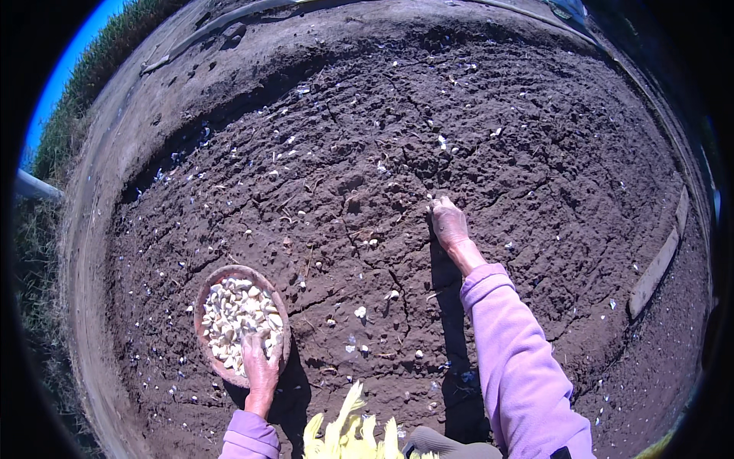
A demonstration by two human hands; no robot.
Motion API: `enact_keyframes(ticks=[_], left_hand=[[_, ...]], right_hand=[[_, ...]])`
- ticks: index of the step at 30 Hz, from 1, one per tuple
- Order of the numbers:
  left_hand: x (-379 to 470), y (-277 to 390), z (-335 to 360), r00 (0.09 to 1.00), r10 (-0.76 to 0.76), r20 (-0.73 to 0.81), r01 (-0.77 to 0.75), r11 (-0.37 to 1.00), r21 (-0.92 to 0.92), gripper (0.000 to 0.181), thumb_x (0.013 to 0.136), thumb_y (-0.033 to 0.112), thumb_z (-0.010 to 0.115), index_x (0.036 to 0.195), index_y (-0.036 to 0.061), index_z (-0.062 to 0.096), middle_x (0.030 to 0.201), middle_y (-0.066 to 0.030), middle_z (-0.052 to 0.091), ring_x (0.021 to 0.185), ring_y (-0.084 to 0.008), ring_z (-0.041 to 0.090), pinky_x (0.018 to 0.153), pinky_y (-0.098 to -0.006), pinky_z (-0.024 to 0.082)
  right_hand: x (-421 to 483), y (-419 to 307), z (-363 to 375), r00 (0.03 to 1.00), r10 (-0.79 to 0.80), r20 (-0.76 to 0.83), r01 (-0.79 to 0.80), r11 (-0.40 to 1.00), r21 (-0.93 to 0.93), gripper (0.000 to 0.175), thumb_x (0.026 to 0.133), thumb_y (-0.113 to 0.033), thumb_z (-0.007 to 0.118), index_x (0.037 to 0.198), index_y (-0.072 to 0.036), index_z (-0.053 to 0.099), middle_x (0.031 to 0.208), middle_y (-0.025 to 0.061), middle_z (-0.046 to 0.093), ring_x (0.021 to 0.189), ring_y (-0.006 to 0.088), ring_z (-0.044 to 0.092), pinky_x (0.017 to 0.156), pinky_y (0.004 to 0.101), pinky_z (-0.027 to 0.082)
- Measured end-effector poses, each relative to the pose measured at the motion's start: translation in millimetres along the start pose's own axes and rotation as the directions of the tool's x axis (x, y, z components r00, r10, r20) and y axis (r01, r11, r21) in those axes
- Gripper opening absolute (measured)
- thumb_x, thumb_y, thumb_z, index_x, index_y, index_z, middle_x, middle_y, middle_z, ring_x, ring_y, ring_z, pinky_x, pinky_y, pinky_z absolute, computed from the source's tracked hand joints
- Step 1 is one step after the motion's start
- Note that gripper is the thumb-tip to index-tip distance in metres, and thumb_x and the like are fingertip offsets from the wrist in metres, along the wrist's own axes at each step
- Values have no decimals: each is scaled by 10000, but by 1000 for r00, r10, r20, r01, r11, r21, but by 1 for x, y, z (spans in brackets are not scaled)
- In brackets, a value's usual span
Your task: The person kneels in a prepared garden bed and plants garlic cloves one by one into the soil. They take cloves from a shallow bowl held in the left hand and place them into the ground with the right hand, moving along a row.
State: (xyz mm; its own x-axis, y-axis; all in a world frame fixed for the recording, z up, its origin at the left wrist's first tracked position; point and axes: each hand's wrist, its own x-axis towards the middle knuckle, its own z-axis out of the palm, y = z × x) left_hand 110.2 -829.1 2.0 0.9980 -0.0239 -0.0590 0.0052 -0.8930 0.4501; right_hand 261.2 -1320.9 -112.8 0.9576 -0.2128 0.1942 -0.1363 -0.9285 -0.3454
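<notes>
An oval clay-coloured bowl [205, 344] full of pale peeled cloves, which look like garlic [241, 304], is at the lower left. My left hand [261, 367] grips it at the near rim, with digits over the cloves; the underside of the grip is hidden. Farther forward, my right hand [450, 221] reaches down to the dark, cracked soil [367, 269], its fingers bunched together at the surface. A small pale piece [429, 197] shows by the fingertips. Whether those fingers pinch anything cannot be made out.
Scattered cloves, such as one pale clove [360, 312], and papery bits dot the soil. A wooden board [656, 272] lies at the right. Smoother raised earth [172, 97] borders the plot, and a pole [229, 17] lies beyond. Yellow fringed cloth [350, 430] hangs at the bottom.
</notes>
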Motion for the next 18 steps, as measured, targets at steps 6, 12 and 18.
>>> enact_keyframes(ticks=[6,12,18], left_hand=[[-6,-6,-8,999,8,40,-6,999,-41,359,838,73,715,1185,49,625,1113,-167,600,1041,-332,599,907,-404,482],[-10,-23,1,998,-54,-43,43,975,-218,299,836,41,726,1123,26,645,1018,-95,640,921,-227,622,844,-338,495],[3,-32,-8,776,-594,210,440,273,-855,349,943,172,717,1262,86,602,999,-40,665,630,-87,625,515,-201,531]], right_hand=[[8,2,2,990,56,132,-64,996,57,153,926,-117,591,1023,-20,658,1039,234,641,918,417,674,811,502,559],[7,11,14,996,29,90,-31,999,19,152,935,-108,578,1036,-28,657,1050,210,640,933,394,680,814,491,563],[6,1,5,990,72,124,-64,996,-70,184,921,-96,567,1062,-29,666,1106,198,626,987,381,669,838,462,560]])
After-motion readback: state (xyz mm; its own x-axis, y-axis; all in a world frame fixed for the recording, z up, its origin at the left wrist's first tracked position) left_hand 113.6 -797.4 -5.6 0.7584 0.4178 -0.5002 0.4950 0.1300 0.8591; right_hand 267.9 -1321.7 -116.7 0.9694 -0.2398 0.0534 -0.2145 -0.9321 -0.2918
